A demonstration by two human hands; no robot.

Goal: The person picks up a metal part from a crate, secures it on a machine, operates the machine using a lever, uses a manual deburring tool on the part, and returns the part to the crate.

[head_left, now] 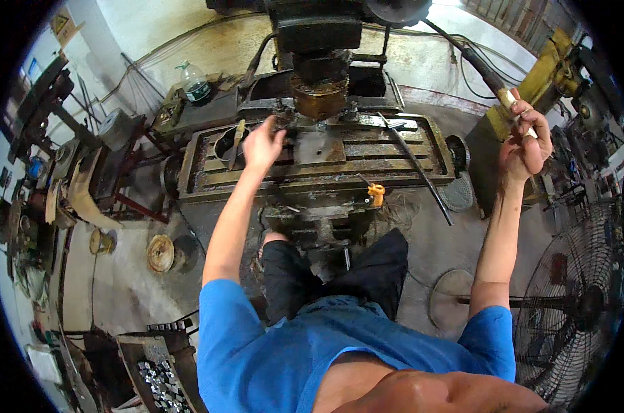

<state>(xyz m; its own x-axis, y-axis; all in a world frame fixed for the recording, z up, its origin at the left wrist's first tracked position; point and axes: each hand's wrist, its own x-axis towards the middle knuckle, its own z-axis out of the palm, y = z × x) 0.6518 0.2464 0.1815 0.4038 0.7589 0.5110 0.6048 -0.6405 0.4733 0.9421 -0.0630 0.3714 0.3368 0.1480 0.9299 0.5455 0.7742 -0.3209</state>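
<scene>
Currently, the person's left hand [260, 148] hangs over the left part of a milling machine's slotted table [388, 149], blurred at the tips, its fingers loosely spread and apparently holding nothing. Just to its left, a dark, rounded container [222, 146] sits on the table, with a yellow-handled tool [240, 131] beside or in it; which of the two, I cannot tell. Over on the other side, the right hand [525, 151] is raised at the pale-tipped end of a dark lever [487, 74] that slants down from the upper part of the machine. Its fingers are curled at that tip — whether they grip the lever or only touch it, I cannot make out. Between the two hands, the rusty brown spindle head [321, 95] stands above the middle of the table, behind a flat grey plate [319, 146]. A long dark bar [422, 172] lies slantwise across the right part of the table, its lower end jutting past the front edge, and an orange-yellow object [375, 194] sits at that front edge, near the middle. Farther off, a clear plastic bottle [195, 86] stands on a bench at the left, and a large fan [580, 303] is at the lower right.
</scene>
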